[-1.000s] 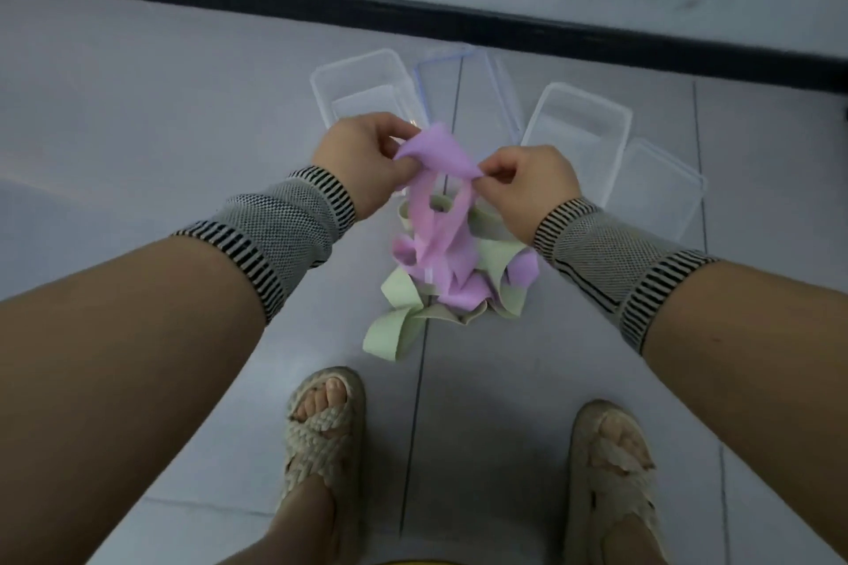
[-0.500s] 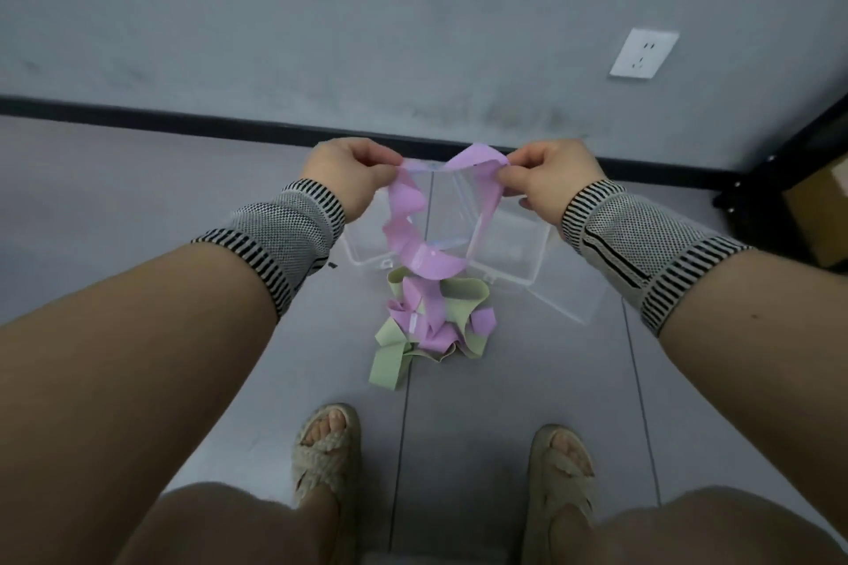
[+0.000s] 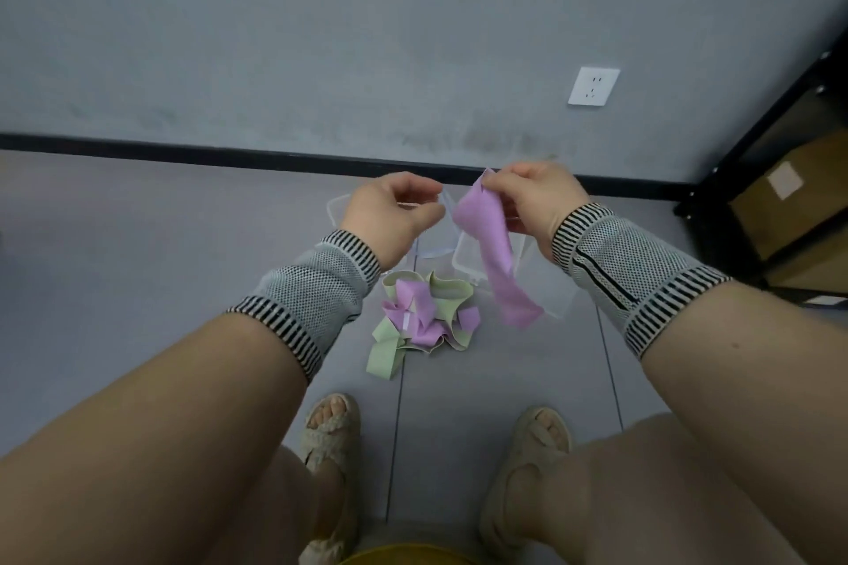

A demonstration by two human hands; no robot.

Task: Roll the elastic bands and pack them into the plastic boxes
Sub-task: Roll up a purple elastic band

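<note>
Heap of bands (image 3: 424,317) on floor before clear plastic boxes (image 3: 472,257), contents unclear. Right hand (image 3: 534,202) pinches hanging pink band (image 3: 493,257); left hand (image 3: 390,216) curled, holding nothing visible.

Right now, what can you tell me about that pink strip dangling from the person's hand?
The pink elastic band is a flat, soft-looking strip of lilac-pink stretch fabric. The right hand pinches its top end between thumb and fingers; the rest hangs free, slanting down to the right, with its lower end curling slightly in front of a clear plastic box on the floor. It is unrolled. The left hand is close beside it but does not touch it.
</note>
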